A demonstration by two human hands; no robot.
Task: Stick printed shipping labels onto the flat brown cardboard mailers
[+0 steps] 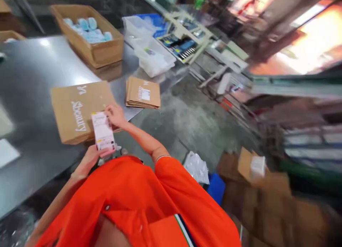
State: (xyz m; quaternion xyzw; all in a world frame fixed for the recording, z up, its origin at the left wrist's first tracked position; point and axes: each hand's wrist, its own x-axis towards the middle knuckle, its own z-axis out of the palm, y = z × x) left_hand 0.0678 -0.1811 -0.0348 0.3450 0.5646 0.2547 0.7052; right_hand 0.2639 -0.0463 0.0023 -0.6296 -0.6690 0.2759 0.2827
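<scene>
A flat pink-and-white printed card (103, 129) with yellow and dark marks sits between my two hands at the table's near edge. My left hand (94, 154) grips its lower end, thumb across the face. At its upper right corner, my right hand (115, 115) pinches the edge with bent fingers. Just behind the card lies a stack of flat brown cardboard (68, 101) with white lettering, partly covered by the card and my right hand. Blur hides the card's small print.
On the metal table (40, 72) stand a brown carton (107, 51) of pale blue items and clear plastic bins (153, 58). Smaller folded cardboard (141, 92) lies at the table's corner. On the floor to the right are a plastic bag (197, 166) and brown boxes (262, 207).
</scene>
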